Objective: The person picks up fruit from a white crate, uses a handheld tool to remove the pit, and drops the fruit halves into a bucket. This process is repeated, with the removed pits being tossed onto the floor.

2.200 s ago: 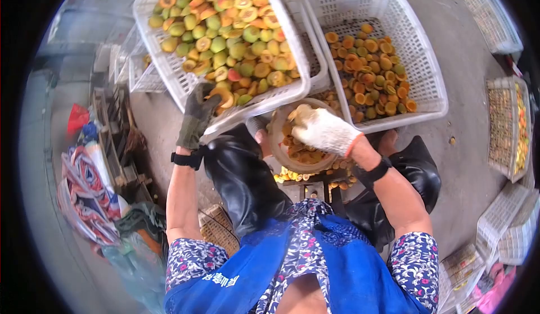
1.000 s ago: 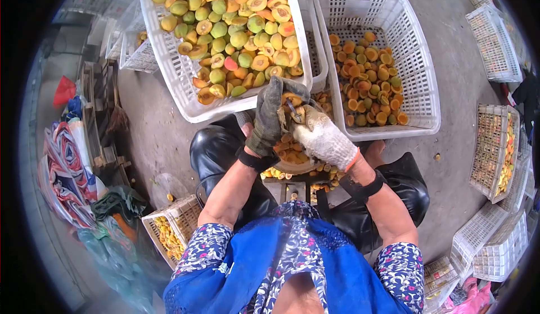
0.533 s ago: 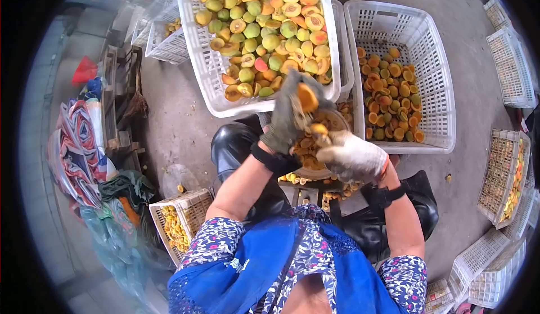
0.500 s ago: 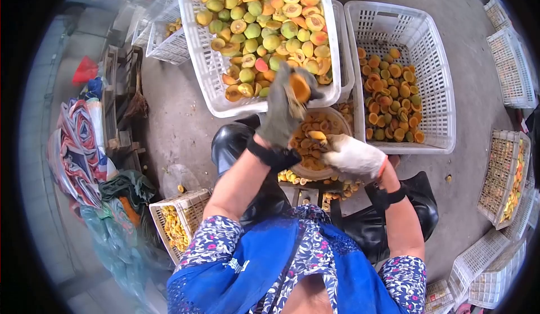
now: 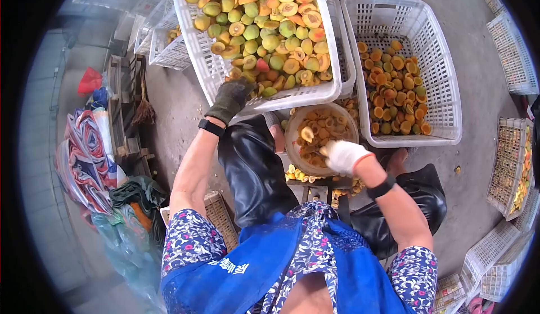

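Observation:
My left hand (image 5: 230,97), in a dark grey-green glove, reaches over the near left corner of a white crate (image 5: 253,107) full of peach halves (image 5: 273,44). Its fingers are among the fruit, tips hidden. My right hand (image 5: 344,156), in a white glove, is closed above a round tub (image 5: 353,124). A small yellowish bit shows at its fingertips, but what it grips is hidden. In the tub are hollowed orange-brown pieces (image 5: 323,121). One brighter yellow piece (image 5: 306,134) is left of my right hand.
To the right stands another white crate (image 5: 447,89) with hollowed peach halves (image 5: 394,89). Yellow pieces (image 5: 301,173) lie below the tub. Wooden pallets (image 5: 126,111) and bundled sacks (image 5: 87,156) are on the left. More crates (image 5: 506,167) line the right side.
My left hand has moved left and down from above the tub to the crate's corner; the hollowed orange half it held no longer shows there. My right hand has shifted slightly right.

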`<action>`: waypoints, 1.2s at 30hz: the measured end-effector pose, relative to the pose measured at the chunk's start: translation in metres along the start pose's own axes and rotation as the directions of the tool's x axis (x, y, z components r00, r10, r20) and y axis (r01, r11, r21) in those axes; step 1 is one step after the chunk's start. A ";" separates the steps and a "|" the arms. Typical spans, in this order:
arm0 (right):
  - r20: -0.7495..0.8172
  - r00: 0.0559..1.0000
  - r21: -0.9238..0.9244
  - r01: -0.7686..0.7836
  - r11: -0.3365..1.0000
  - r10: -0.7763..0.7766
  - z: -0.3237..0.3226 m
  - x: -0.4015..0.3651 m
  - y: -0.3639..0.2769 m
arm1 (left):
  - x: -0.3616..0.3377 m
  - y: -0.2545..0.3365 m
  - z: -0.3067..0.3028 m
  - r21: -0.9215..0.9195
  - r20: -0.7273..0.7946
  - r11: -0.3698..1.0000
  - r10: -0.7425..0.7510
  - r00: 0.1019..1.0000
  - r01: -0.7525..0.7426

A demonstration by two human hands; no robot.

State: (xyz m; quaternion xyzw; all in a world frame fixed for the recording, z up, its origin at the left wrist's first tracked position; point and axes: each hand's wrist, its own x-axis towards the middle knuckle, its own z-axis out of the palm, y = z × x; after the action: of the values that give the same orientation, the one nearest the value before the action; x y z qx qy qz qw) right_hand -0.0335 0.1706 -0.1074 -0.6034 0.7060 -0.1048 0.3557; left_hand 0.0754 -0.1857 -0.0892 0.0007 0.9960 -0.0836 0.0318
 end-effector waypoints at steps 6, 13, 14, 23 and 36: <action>-0.346 0.851 -0.290 0.304 0.908 -0.395 -0.032 0.000 0.000 | 0.011 0.026 -0.076 -0.740 0.423 0.231 -0.571 0.704 0.632; -0.669 0.684 -0.290 0.119 0.950 -0.290 -0.050 0.002 -0.033 | 0.025 0.106 -0.153 -0.964 0.264 -0.149 -0.457 0.850 0.219; -0.719 0.633 -0.315 0.071 0.946 -0.287 -0.051 0.003 -0.034 | 0.028 0.117 -0.155 -0.960 0.271 -0.185 -0.446 0.853 0.208; -0.789 0.577 -0.337 -0.118 0.934 -0.212 -0.049 -0.005 -0.022 | 0.049 0.168 -0.123 -0.993 0.096 0.006 -0.506 0.857 0.115; -0.801 0.597 0.125 0.214 0.969 -0.028 -0.039 -0.003 -0.024 | 0.063 0.180 -0.116 -0.878 0.182 -0.478 -0.384 0.905 -0.026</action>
State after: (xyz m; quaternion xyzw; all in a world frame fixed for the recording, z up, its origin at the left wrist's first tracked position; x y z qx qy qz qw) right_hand -0.0389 0.1560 -0.0643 -0.4999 0.7322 -0.4587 0.0587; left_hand 0.0063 0.0104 -0.0092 -0.1960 0.5686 0.7898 -0.1202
